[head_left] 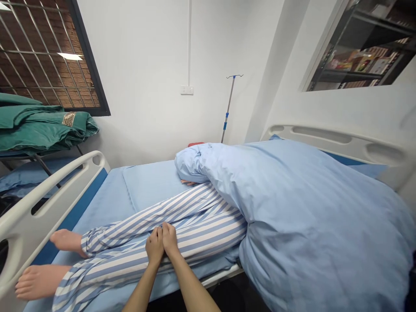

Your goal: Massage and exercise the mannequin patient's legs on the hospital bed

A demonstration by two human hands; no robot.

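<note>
Striped trousers [130,258], blue and white, clothe the legs of a figure lying on a bed [156,173] with a light blue sheet; they stretch from the bare feet at the left to the edge of a quilt [292,195] at the right. Both of the person's arms reach in from the near side, forearms bare, slanting toward each other so that the wrists nearly meet. The left hand [154,245] and the right hand [169,238] sit side by side, touching, over the near leg about midway along the trousers. Backs and knuckles face up, and the fingers of each are bent inward. Palms and fingertips are hidden, so I cannot tell how tightly either hand is closed or whether it has hold of the cloth.

The near foot [42,281] and the far foot [67,240] lie close to the blue-panelled footboard [86,195], the far one turned toward it. On the right, the quilt is bunched over the figure's upper part and spills down the near side of the bed; a few fingertips [188,182] show from under its left edge. The headboard [354,145] stands at the far right. Beyond the bed, a drip stand [229,104] leans slightly near the white wall, and folded green cloth [35,130] lies on a rack to the far left, below a barred window [48,56].
</note>
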